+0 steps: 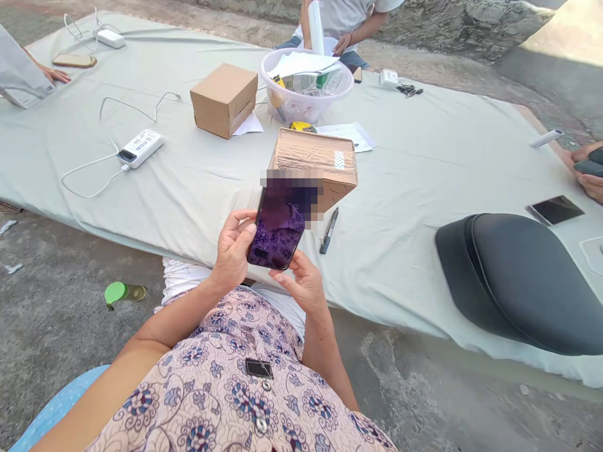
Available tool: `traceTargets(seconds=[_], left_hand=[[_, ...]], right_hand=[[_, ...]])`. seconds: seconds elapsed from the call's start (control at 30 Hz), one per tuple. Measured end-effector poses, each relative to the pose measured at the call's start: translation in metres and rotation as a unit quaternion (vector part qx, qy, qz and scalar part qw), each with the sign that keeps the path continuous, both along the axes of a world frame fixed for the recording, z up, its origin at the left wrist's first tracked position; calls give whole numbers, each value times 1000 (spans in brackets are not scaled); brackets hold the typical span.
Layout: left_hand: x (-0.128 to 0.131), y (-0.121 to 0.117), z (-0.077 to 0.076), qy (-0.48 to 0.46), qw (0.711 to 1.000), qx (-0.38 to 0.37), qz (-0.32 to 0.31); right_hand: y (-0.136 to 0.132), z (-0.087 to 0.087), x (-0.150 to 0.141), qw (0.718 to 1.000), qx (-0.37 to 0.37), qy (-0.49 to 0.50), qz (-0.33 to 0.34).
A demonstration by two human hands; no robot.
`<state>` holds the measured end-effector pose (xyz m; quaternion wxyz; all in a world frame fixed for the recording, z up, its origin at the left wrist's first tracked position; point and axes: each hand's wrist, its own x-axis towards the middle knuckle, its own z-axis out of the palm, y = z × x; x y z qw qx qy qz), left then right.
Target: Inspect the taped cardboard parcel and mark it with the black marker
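A dark smartphone is held tilted over the table's near edge, its screen reflecting a patterned shirt. My left hand grips its left side, thumb along the edge. At its lower right corner, my right hand holds the phone with curled fingers. Just beyond the phone stands a brown cardboard box, partly hidden by the phone and a blurred patch. A black marker lies on the cloth to the right of the phone.
Around the cloth-covered table are a second cardboard box, a plastic basket of papers and tools, a white power bank with cables, and a black padded seat. Other people sit at the far, left and right sides. A green-lidded bottle is on the ground.
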<state>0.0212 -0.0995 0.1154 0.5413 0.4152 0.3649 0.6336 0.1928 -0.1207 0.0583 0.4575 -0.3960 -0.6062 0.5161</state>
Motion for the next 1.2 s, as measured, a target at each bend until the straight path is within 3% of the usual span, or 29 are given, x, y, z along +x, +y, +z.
traceTargets(seconds=[0.27, 0.5, 0.7, 0.8, 0.97, 1.1, 1.2], left_hand=[[3, 1, 17, -101, 995, -5, 9], [2, 2, 26, -98, 995, 4, 14], [-8, 5, 26, -77, 996, 2, 44], [-23, 13, 21, -62, 995, -6, 77], [-71, 34, 2, -13, 982, -68, 177], [-110, 51, -18, 47, 947, -148, 281], [-132, 57, -29, 80, 922, -213, 314]], right_hand=[[2, 10, -5, 999, -16, -1, -47], [1, 23, -10, 996, -15, 47, -73], [4, 17, -8, 998, 6, 42, -51], [10, 11, -5, 995, 11, 47, -86], [24, 0, 5, 976, -9, 41, -213], [38, -12, 12, 950, -29, 28, -310], [46, -22, 12, 935, -47, 9, -351]])
